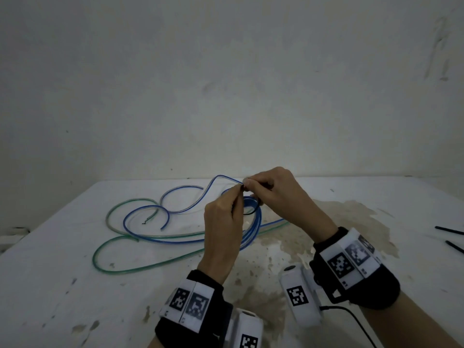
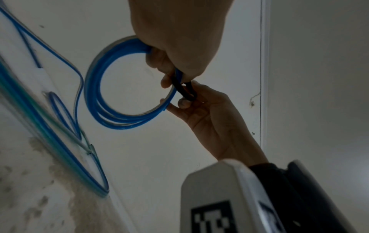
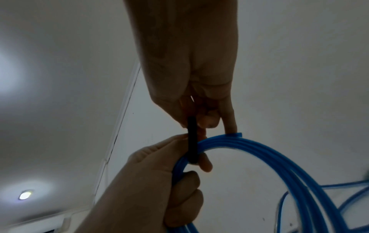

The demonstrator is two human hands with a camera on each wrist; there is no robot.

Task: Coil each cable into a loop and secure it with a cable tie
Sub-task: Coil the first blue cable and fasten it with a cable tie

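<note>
A: Currently both hands are working above the table (image 1: 75, 285). Left hand (image 1: 222, 222) is curling its fingers around the coiled blue cable (image 2: 95, 94), gripping the bundle.

B: And the right hand (image 1: 273, 194)?

A: It is pinching the black cable tie (image 3: 192, 141) between thumb and fingertips (image 3: 207, 123); the tie is looping around the coil's strands, right beside the left hand's grip.

B: Noting the surface?

A: White table, stained and mottled brown beneath the hands, butting against a plain pale wall (image 1: 226, 84). Two black ties (image 1: 452, 237) are lying at the table's right edge, well apart from the coil.

B: Cable's condition?

A: Several turns are hanging together as one round loop off the table. Loose blue lengths (image 1: 150, 222) and a green cable (image 1: 105, 249) are sprawling over the table to the coil's left.
</note>
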